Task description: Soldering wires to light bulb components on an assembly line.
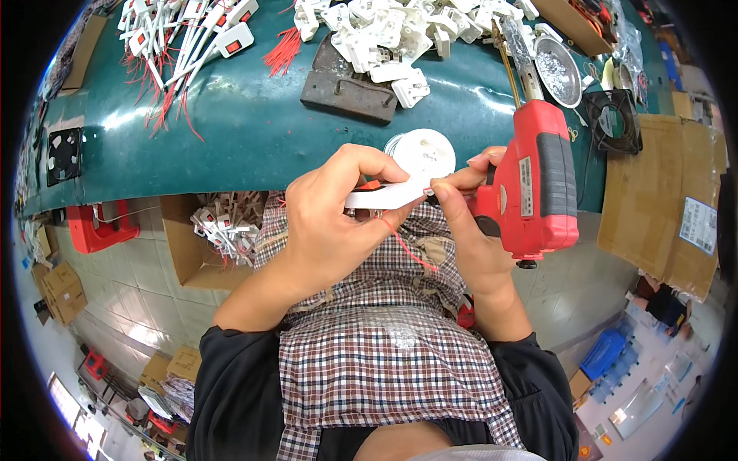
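Observation:
My left hand grips a white plastic switch housing with a red rocker switch on it. A thin red wire hangs from the housing. At the housing's right end, my right hand has thumb and finger pinched around a small end of red wire. A red and dark grey gun-shaped tool overlaps the right hand; whether that hand supports it I cannot tell. Just beyond the housing is a round white spool.
White plastic shells lie heaped at the far side of the green table. Dark metal blocks, wired switches, a metal dish and a fan stand around. Cartons flank me; one box holds switches.

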Demonstrator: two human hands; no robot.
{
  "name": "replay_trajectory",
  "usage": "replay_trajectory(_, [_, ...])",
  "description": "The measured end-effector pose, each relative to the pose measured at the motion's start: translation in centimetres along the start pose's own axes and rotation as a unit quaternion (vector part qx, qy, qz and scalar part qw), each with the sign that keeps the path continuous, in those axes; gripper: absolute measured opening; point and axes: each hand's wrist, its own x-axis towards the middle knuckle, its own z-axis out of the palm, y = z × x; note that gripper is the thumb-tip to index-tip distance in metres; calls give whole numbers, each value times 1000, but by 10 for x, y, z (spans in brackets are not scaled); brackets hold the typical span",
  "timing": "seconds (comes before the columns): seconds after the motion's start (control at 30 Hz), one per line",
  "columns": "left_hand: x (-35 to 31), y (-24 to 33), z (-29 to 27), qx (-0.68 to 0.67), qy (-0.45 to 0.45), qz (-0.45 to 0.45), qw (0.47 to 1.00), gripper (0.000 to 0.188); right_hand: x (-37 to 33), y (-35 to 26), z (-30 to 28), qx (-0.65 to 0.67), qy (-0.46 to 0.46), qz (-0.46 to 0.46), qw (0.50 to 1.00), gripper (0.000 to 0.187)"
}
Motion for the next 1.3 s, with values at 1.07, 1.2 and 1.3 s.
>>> replay_trajectory(1.07, [10,-15,21,113,57,14,992,21,-90,-22,-90,-333,-115,-13,936,26])
replay_trajectory(1.2, [9,-16,21,114,53,10,992,21,-86,-22,-85,-320,-107,11,941,19])
replay_trajectory(1.3, [9,-16,20,110,51,12,993,21,-83,-24,-83,-305,-100,22,947,18])
